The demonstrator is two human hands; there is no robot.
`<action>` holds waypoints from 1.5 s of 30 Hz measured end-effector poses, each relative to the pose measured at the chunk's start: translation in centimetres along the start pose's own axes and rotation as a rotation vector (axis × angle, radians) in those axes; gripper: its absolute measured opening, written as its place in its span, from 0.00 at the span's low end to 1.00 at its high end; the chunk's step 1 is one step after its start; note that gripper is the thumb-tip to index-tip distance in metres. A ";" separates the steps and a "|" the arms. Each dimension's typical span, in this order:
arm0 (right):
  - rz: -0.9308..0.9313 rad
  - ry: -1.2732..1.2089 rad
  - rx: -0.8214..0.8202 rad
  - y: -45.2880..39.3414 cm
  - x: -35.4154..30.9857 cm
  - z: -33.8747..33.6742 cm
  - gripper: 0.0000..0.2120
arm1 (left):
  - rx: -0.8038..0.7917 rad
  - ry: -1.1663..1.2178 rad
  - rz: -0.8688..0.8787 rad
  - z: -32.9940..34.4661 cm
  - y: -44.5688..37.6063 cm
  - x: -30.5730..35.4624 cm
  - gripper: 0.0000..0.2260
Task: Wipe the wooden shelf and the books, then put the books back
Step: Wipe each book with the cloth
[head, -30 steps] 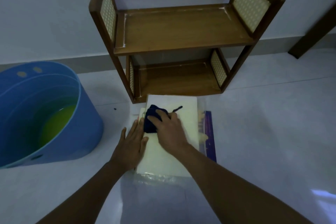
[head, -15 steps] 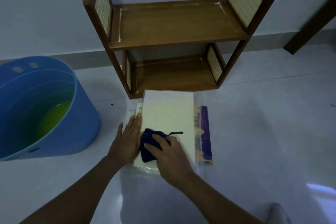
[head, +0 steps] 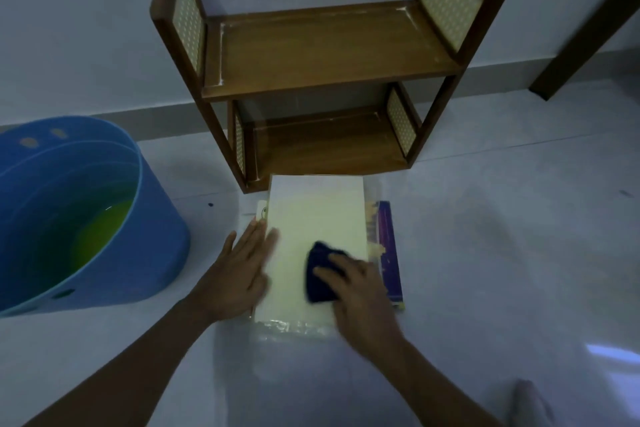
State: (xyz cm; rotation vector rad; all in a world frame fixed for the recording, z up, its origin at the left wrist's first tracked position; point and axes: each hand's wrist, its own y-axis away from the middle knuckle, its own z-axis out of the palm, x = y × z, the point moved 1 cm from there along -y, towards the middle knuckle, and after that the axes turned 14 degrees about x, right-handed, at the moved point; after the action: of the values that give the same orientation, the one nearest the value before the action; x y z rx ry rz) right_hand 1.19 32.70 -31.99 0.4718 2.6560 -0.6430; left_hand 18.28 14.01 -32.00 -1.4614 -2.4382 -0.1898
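— Fingers (head: 332, 262) of the right hand (head: 360, 291) press a dark cloth (head: 320, 276) onto the pale book (head: 315, 236); left hand (head: 239, 267) flat, steadying.
— Book lies on grey floor (head: 485, 253), long axis toward the 2-tier wooden shelf (head: 329, 55) by the wall.

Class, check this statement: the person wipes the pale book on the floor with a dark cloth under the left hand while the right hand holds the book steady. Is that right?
Not quite: the hands are swapped. In the head view the right hand presses the dark cloth on the pale book, while the left hand lies flat on the book's edge, steadying it.
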 end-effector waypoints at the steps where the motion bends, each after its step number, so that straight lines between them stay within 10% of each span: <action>1: 0.128 0.034 0.037 -0.7 1.8 -0.6 0.26 | -0.042 -0.040 0.122 -0.6 0.3 -0.3 0.35; 5: 0.278 0.027 -0.026 -2.4 6.7 -1.3 0.23 | -0.103 -0.275 0.435 -1.1 0.8 -1.4 0.41; 14: 0.541 0.052 0.210 -1.6 10.1 -6.0 0.20 | -0.096 -0.394 0.468 -0.9 0.3 -1.0 0.43; 18: 0.804 0.322 0.000 4.0 10.4 -6.5 0.23 | -0.107 -0.390 0.438 -0.9 0.4 0.3 0.47; 28: 0.753 0.242 -0.319 8.1 8.0 -4.9 0.26 | -0.137 -0.400 0.454 -0.6 0.9 1.6 0.36; 34: 0.662 0.062 -0.518 3.0 9.9 -9.6 0.50 | 0.377 0.323 0.234 -2.9 -0.4 3.6 0.39; 36: 0.553 -0.127 -0.324 -0.5 8.7 -11.0 0.45 | 0.514 0.609 -0.001 -5.9 -2.2 5.6 0.40; 39: 0.503 -0.420 -0.045 -6.3 5.4 -11.9 0.40 | 0.665 0.684 -0.133 -11.0 -4.6 8.1 0.16; 45: 0.481 -0.639 0.087 -12.3 3.7 -13.6 0.17 | 0.669 0.894 -0.238 -14.8 -5.4 9.9 0.11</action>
State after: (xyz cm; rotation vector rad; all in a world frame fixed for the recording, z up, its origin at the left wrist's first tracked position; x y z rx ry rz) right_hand -10.65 29.86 -17.77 0.7500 1.8341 -0.6232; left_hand 11.81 15.89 -14.71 -0.5889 -1.6660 -0.0419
